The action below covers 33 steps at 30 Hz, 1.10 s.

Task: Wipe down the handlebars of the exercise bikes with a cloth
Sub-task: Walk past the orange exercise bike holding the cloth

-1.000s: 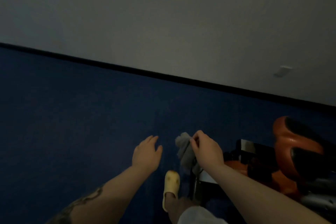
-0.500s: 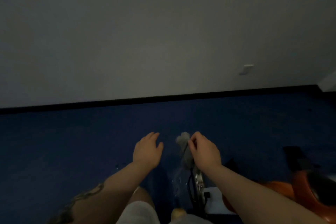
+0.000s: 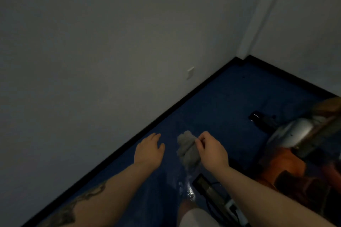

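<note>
Two walls (image 3: 110, 42) meet in a corner at upper right, and a dark blue floor (image 3: 230, 101) runs out from their black baseboard. One exercise bike (image 3: 287, 155) fills the right edge of the view, orange in the body with a silver housing above it, blurred and cut off by the frame; its handlebars cannot be made out, so where the wiping surface stands is a guess. From its bulk, the bike lies to the right of both hands and somewhat nearer the person, with its length seeming to run from lower left to upper right.

A black bar (image 3: 208, 188) of the bike's base lies on the floor just under the right forearm, beside a shiny wet-looking patch.

The right hand (image 3: 212, 150) is the nearer one to the bike. Its fingers (image 3: 200, 139) are curled and pinch the upper edge of a grey cloth (image 3: 187, 146), which hangs bunched and limp below and to the left of the knuckles, clear of the floor. The left hand (image 3: 148, 150) is held out flat, palm down, fingers straight and together, holding nothing, and sits just left of the cloth without touching it.

Judging by this layout, the cloth must travel rightward, and the right hand is placed to carry it.
</note>
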Motion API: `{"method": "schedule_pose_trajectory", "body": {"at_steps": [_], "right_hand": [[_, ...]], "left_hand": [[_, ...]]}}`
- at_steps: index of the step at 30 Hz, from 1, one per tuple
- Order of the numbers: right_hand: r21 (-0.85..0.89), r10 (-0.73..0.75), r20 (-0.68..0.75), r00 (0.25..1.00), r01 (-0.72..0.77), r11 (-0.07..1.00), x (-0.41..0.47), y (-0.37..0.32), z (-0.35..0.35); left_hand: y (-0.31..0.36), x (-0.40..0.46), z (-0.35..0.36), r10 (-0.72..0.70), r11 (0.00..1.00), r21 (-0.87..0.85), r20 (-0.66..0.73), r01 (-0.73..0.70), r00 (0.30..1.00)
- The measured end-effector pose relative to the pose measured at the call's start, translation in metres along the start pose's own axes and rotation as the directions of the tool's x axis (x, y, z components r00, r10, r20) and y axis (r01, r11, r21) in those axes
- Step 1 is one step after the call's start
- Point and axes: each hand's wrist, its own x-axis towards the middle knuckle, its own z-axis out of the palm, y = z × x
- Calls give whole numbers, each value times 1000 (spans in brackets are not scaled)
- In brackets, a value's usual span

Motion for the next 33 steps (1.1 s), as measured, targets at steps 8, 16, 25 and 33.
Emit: {"method": "schedule_pose_trajectory", "body": {"at_steps": [8, 16, 25, 33], "right_hand": [[41, 206, -212, 955, -202, 978, 70, 15, -48], [124, 312, -385, 868, -286, 950, 139, 51, -110], [245, 474, -544, 692, -410, 879, 231, 91, -186], [405, 603, -658, 451, -463, 788, 296, 123, -260]], "left_hand": [[84, 111, -15, 299, 954, -17, 115, -299, 947], [188, 207, -18, 485, 869, 19, 161, -494, 860], [321, 315, -16, 662, 742, -45, 209, -669, 720], [447, 402, -13, 821, 529, -93, 309, -843, 481]]}}
